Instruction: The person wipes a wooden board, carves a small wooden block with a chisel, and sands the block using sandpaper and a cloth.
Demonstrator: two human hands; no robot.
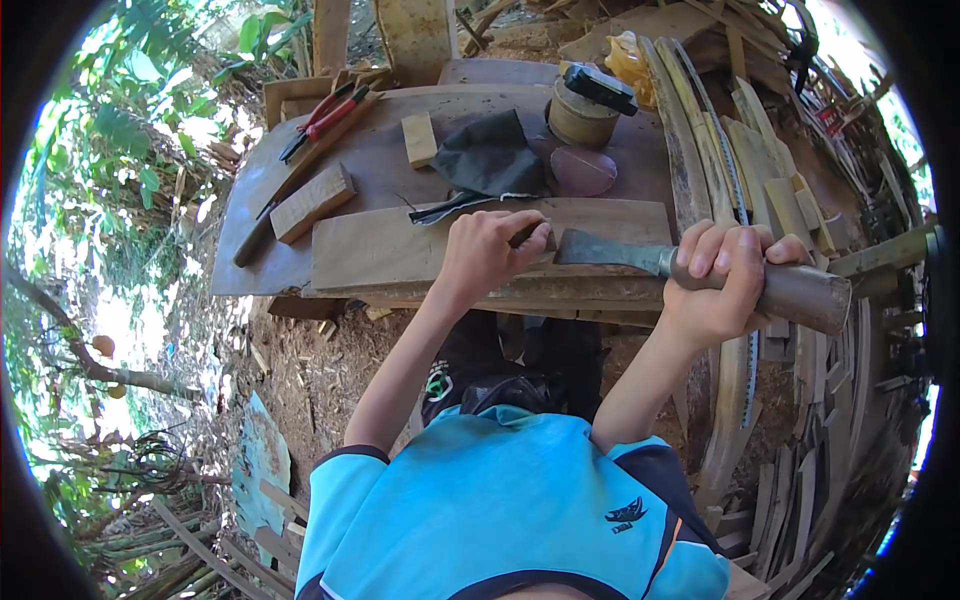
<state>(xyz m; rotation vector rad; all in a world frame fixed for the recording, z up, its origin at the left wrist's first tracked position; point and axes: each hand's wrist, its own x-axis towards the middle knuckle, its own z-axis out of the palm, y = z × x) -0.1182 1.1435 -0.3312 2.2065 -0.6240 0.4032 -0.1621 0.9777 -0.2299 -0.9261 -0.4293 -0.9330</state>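
Note:
My right hand (728, 275) is wrapped round the thick wooden handle of a large chisel (615, 252), whose broad grey blade points left over the plank. My left hand (492, 250) is closed in a pinch on a small brown piece of wood (524, 235), partly hidden by the fingers. A small gap separates this piece from the blade's end. Under both lies a flat plank (380, 247) along the bench's near edge. Just beyond my left hand are a dark cloth (490, 155) and a purplish rounded disc (583, 172).
The bench (240, 225) carries red-handled pliers (330, 118), a wood block (312, 203), a smaller block (419, 140), and a round container (580, 115) with a dark device (600, 88) on top. Long boards (690, 140) lean at the right. Wood scraps cover the ground.

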